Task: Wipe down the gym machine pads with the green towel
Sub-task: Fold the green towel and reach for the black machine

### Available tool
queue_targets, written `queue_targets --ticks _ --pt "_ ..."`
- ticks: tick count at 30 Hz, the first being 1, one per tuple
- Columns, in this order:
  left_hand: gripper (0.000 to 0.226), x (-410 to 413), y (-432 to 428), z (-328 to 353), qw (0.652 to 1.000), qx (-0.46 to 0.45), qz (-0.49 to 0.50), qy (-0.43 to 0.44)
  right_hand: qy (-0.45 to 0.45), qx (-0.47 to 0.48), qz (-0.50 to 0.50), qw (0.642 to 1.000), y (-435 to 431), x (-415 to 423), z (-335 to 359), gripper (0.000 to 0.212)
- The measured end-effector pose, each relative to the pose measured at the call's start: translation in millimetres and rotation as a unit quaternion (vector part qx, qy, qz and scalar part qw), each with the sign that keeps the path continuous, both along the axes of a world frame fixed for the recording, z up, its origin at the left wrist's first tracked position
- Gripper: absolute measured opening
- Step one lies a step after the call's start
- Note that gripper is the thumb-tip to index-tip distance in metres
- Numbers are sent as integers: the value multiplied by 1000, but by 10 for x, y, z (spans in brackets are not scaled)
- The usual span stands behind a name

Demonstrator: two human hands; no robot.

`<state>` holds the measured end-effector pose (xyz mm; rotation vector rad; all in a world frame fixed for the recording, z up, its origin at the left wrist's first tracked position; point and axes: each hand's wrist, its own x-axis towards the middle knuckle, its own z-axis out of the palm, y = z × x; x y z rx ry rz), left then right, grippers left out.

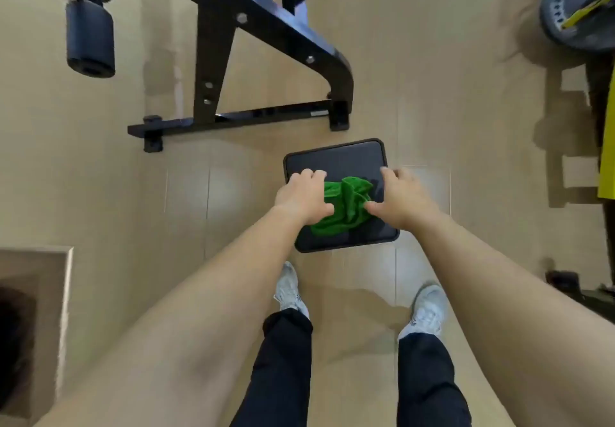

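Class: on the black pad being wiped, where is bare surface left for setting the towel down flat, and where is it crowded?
Bare: the black pad's far strip, beyond both hands. Crowded: the middle, with the bunched green towel between left hand and right hand.

No readable text, labels, brands or numbers on anything in view.

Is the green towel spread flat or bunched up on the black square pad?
Bunched up. The green towel sits crumpled in folds between the left hand and right hand, leaving most of the black square pad uncovered.
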<state>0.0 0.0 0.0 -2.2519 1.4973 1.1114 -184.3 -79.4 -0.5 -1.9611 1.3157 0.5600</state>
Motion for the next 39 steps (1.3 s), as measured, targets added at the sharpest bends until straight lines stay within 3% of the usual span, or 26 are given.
queue_targets --ticks 5,8,11,13,19,24,27,30,36,39 --pt "73 5 63 -655 1000 3 28 -2 -9 27 -25 999 181 213 -628 85" --pt "53 29 64 -830 999 -30 23 -4 -21 16 -66 997 234 301 -806 91" --pt "36 139 44 -764 999 -2 35 36 -40 49 -93 994 225 376 -793 60" --pt "28 261 30 -576 997 14 44 64 -41 54 -88 994 191 437 -648 39" --pt "16 796 64 427 980 17 126 151 -61 92 -65 992 102 697 282 15" --pt "21 1247 253 1464 949 -23 201 243 -173 114 -193 959 211 1150 1420 25" --pt "28 1489 405 2064 926 -60 245 281 -237 166 -262 921 357 1483 2052 29" --pt "28 1747 616 2555 897 -99 304 306 -267 176 -272 908 538 1785 2612 33" --pt "24 2192 1253 3185 813 -168 417 370 -256 155 -213 930 923 2371 3428 43" --pt "36 2422 1579 3415 751 -184 460 437 -275 132 -176 936 1171 2692 3796 31"
